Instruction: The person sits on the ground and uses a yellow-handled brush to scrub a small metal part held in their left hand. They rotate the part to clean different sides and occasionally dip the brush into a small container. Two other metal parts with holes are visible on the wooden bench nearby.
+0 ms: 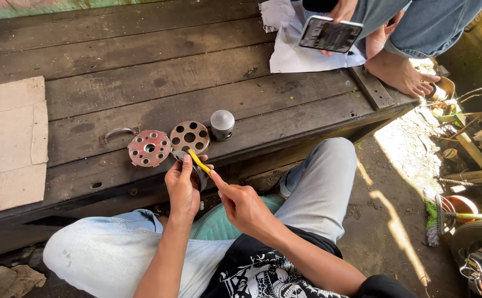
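We hold a small dark grey metal part (197, 172) in our left hand (181, 187), fingers curled shut around it, thumb laid along its near side. The part looks curved and dull, with worn edges; most of it is hidden by the fingers, so we cannot tell its full shape. Our right hand (245, 207) pinches a thin yellow-handled tool (199, 161) between thumb and forefinger, closed on the handle, with the tool's far end lying against the top of the grey part.

Landmark: the round reddish perforated metal disc (149, 148), which lies flat on the dark weathered wooden plank platform (158, 83). The held part sits just right of this disc and slightly nearer to us, over the platform's front edge. Right of the disc, nearly touching it, lies a rusty brown disc with large round holes (189, 136). Further right stands a short grey metal cylinder with a domed top (222, 124), upright. Just left of the disc, a small curved metal bracket (119, 132) is on the planks. Well to the left lies a flat piece of tan cardboard (9, 143).

Far beyond and right of the disc, another person's hand holds a dark phone (330, 34) above white paper (296, 52); their bare foot (401, 74) rests on the platform's corner.

No containers are discernible on the platform.
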